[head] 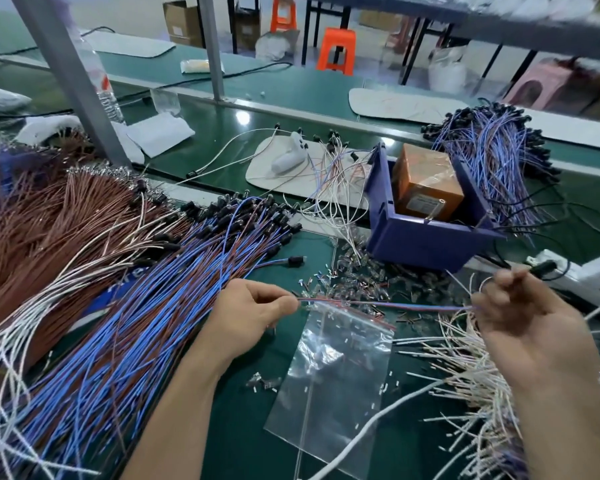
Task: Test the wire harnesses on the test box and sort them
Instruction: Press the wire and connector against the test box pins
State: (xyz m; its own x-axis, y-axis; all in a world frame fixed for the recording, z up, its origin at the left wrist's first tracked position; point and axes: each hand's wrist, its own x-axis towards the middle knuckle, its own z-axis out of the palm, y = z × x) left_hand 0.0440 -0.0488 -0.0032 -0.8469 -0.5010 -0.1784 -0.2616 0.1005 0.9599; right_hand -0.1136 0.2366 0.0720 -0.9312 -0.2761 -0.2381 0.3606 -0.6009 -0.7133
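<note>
wire harness (388,304) is held taut. one end is pinched by the left hand (250,313), the other by the right hand (520,317).

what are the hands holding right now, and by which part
One blue-and-red wire harness, stretched between the hands: the left hand pinches one end, and the right hand, blurred, grips the other end.

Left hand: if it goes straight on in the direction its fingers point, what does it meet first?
Probably the small clear parts scattered just beyond the left hand; if it travels above them along the pinched wire, the right hand. Height is unclear.
</note>
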